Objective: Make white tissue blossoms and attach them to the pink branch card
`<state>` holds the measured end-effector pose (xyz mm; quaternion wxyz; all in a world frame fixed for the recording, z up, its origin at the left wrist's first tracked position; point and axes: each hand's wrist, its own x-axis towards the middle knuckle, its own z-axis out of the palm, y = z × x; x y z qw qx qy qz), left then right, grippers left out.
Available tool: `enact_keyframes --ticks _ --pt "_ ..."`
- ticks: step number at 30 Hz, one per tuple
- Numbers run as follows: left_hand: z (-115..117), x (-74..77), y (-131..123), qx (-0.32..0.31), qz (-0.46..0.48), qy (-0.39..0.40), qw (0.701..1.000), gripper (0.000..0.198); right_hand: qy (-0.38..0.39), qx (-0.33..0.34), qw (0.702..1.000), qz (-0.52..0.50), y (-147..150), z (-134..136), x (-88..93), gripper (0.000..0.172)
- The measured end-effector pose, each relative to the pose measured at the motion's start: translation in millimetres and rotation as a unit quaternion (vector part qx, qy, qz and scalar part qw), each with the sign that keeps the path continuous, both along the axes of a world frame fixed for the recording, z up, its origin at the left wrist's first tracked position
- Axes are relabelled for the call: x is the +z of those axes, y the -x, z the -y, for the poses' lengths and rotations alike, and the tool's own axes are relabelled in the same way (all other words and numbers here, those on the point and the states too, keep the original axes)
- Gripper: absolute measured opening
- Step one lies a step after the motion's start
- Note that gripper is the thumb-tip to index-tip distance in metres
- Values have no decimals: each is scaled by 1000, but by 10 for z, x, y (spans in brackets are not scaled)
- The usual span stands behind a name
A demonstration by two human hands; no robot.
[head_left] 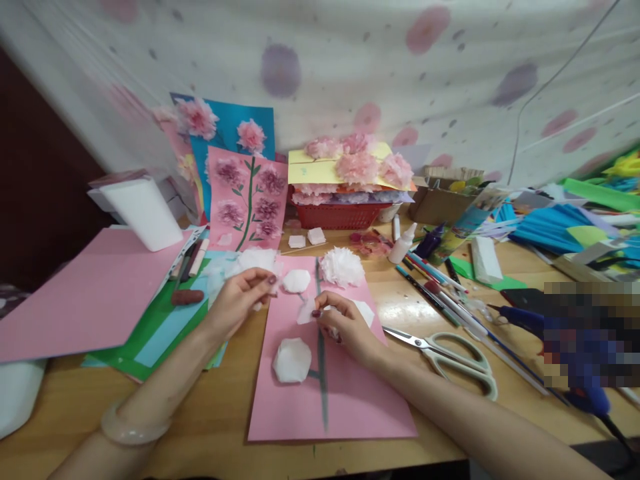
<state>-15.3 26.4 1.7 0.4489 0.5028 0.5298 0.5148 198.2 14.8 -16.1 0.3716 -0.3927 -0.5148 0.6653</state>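
A pink card sheet (350,393) with a dark painted stem (321,360) lies in front of me on the wooden table. My left hand (240,297) pinches a bit of white tissue at the card's upper left, beside a flat white tissue disc (297,281). My right hand (345,327) is closed on a small white tissue piece (305,312) over the stem. Another flat white disc (292,360) lies lower on the card, left of the stem. A fluffed white tissue flower (342,267) sits at the card's top.
Scissors (450,357) lie right of the card, with pens and brushes (440,293) and a glue bottle (403,243) behind. A large pink sheet (85,293) and a white box (143,212) are at left. Finished flower cards (247,200) and a red basket (337,215) stand at the back.
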Motion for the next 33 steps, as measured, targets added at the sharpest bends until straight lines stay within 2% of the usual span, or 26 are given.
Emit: enact_keyframes --ticks 3,5,7,12,14,16,20,23,25,29,33 --pt "158 52 -174 -129 61 71 987 30 -16 14 1000 -9 -10 -1 -21 8" --pt "225 66 -256 -161 86 103 978 30 -32 24 999 -5 -8 1 -34 9" --pt "242 56 -289 -162 85 111 977 30 -42 27 999 3 -1 2 -39 8" --pt "132 16 -182 -97 73 76 990 31 -44 13 998 47 2 7 -39 14" --pt "68 49 -77 -45 100 60 992 32 -37 9 997 71 -2 11 -29 15" --pt "14 123 53 4 156 42 987 33 -61 6 991 121 28 -2 19 13" --pt "-29 328 323 50 276 8 960 29 -137 67 947 284 344 -177 269 9" --pt "3 424 463 88 308 4 947 23 -183 86 934 295 758 -442 529 5" --pt "49 426 533 109 311 6 944 20 -207 81 927 303 989 -612 682 3" --pt "157 345 650 132 313 13 941 16 -228 65 919 315 1161 -746 855 24" --pt "227 309 664 121 316 36 940 15 -234 101 921 295 1149 -637 896 45"
